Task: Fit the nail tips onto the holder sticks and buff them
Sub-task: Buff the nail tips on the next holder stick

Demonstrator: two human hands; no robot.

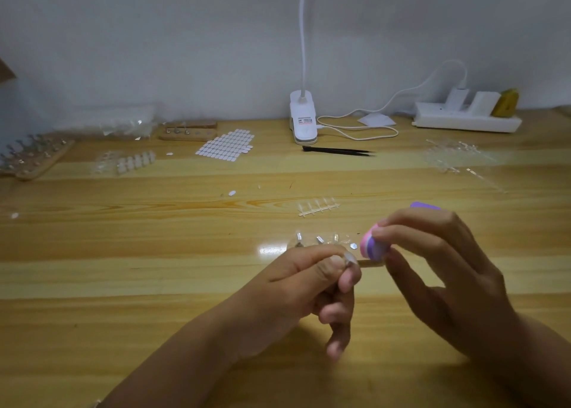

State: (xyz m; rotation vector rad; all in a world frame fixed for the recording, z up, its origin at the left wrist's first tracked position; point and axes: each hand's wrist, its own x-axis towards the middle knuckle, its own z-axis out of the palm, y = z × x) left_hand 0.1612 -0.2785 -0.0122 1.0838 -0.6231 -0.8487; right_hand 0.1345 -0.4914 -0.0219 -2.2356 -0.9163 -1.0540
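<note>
A nail tip [370,264] sits at the end of a clear holder stick [350,258], held above the wooden surface [154,278] well in front of the white clip lamp [303,120], on the person's side. The left hand [296,287] pinches the stick between thumb and forefinger, its other fingers loosely curled below. The right hand [448,271] grips a pink-and-purple buffer block [374,247] between its fingers and thumb, the block's underside just over the nail tip; whether the two touch cannot be told. More holder sticks [319,240] lie on the surface between the hands and the lamp, and a strip of clear nail tips [318,207] lies nearer the lamp still. Black tweezers [338,151] lie just in front of the lamp's base. A sheet of white adhesive tabs [227,145] lies to the lamp's left, a wooden rack [34,157] of mounted sticks far to its left, and a white power strip [466,120] to its right.
</note>
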